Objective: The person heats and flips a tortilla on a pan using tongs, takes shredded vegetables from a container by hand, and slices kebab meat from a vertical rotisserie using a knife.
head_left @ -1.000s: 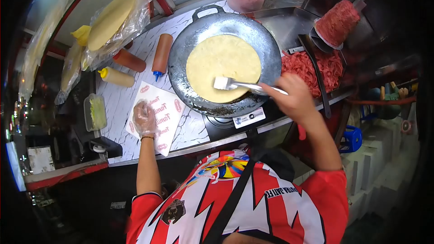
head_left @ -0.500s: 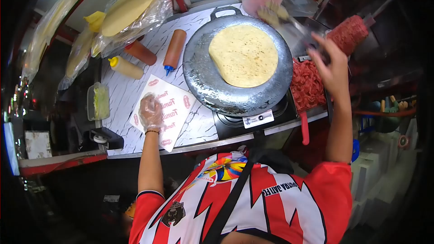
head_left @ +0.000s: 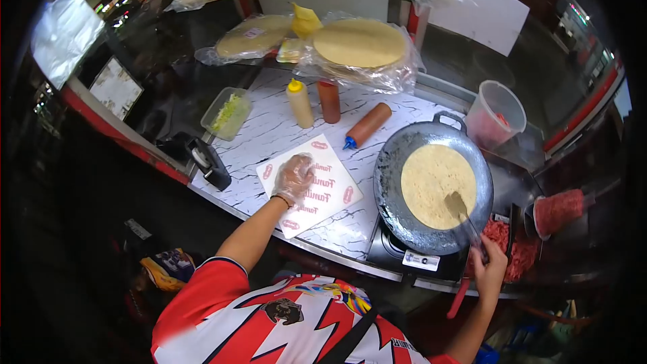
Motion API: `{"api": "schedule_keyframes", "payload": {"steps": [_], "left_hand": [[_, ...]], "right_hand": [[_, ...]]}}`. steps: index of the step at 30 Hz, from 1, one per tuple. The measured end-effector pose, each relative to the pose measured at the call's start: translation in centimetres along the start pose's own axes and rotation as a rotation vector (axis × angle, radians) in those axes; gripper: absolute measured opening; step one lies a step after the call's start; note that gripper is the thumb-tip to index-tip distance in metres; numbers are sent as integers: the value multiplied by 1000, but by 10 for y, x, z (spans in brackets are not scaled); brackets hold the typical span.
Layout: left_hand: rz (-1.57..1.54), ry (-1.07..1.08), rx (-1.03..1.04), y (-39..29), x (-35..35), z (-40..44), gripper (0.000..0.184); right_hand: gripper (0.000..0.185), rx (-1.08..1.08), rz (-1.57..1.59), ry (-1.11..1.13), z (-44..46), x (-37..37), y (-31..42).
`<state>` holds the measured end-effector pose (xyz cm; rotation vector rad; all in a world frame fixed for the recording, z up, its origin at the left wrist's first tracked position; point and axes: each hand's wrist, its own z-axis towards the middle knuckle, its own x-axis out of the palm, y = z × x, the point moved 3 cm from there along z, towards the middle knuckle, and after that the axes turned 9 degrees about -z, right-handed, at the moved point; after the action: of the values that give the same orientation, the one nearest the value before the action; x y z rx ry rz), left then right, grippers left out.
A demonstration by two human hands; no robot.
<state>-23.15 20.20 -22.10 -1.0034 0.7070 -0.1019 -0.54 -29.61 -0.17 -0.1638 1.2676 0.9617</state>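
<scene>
My left hand (head_left: 295, 176), in a clear plastic glove, rests on a printed white paper sheet (head_left: 330, 212). Its fingers are curled in, and I cannot see whether anything is inside them. My right hand (head_left: 490, 266), bare, is closed round the handle of a spatula (head_left: 456, 206). The spatula's blade touches a round pale flatbread (head_left: 431, 178) near its lower right edge. That flatbread lies flat on a dark, domed griddle pan (head_left: 392, 212), which sits over a stove (head_left: 391, 248).
Behind the paper stand a yellow-capped bottle (head_left: 300, 104) and a red-brown bottle (head_left: 329, 102); a blue-tipped bottle (head_left: 369, 125) lies flat. Bagged flatbreads (head_left: 360, 44) are behind. A lettuce box (head_left: 229, 114), plastic tub (head_left: 495, 114), shredded meat (head_left: 522, 259) and meat cone (head_left: 559, 212) surround the pan.
The view has swung to the left. My right hand has brought the spatula down from near the tub onto the flatbread. My left hand stays on the paper.
</scene>
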Motion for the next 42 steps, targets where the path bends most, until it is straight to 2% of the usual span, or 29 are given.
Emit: {"api": "schedule_keyframes", "payload": {"steps": [2, 3, 5, 7, 10, 12, 13, 16, 17, 21, 22, 24, 26, 28, 29, 30, 32, 34, 35, 38, 39, 42], "left_hand": [[-7, -10, 11, 0, -2, 1, 37], [-12, -20, 21, 5, -1, 2, 38], [0, -43, 17, 14, 3, 0, 37], [-133, -43, -41, 14, 2, 1, 35], [-286, -54, -28, 14, -3, 4, 33], [-404, -65, -22, 17, -7, 6, 31], [-578, -73, -4, 27, -2, 9, 29], [-592, 110, -117, 39, -18, 15, 31], [-733, 96, -79, 50, -17, 18, 30], [-711, 123, -90, 54, -55, 30, 27], [-662, 117, -44, 45, -74, 40, 27], [-554, 115, 25, 13, -128, 62, 27], [-362, 126, 82, -12, -179, 96, 27], [-332, 39, 266, -14, -208, 133, 28], [-306, -39, 386, -12, -217, 155, 29], [-276, -112, 509, -9, -226, 176, 30], [153, -153, 547, -37, -262, 203, 34], [368, -162, 555, -49, -276, 228, 39], [473, -162, 562, -52, -278, 242, 41], [596, -139, 624, -33, -270, 281, 43], [596, -42, 549, -33, -271, 288, 38], [684, 18, 503, -25, -268, 299, 32]], "right_hand": [[33, -56, -53, 10, 0, 6, -2], [33, 9, -11, -38, 0, 8, 2], [33, 38, -10, -6, -2, 13, 3], [33, 118, -70, 81, -5, 15, 14], [33, 65, -46, -193, -13, 20, 34], [33, 103, -131, -82, -19, 24, 38], [33, 119, -174, -24, -23, 27, 44], [32, 180, -81, -215, -24, 33, 72], [32, 187, -92, -201, -24, 34, 80], [29, 187, -137, -202, -22, 46, 101], [28, 221, -45, -246, -22, 47, 112], [27, 234, -128, -271, -23, 49, 123], [27, 217, -101, -121, -30, 59, 100], [27, 283, -119, -189, -36, 64, 107], [30, 298, -111, -183, -38, 66, 108], [30, 265, -251, -98, -39, 66, 104], [31, 321, -188, -60, -42, 64, 82], [36, 331, -287, -264, -39, 43, 155], [34, 315, -396, -237, -37, 42, 160], [35, 297, -536, -174, -34, 41, 151], [32, 326, -487, -230, -32, 43, 158], [30, 131, -364, -57, -37, 57, 131]]}}
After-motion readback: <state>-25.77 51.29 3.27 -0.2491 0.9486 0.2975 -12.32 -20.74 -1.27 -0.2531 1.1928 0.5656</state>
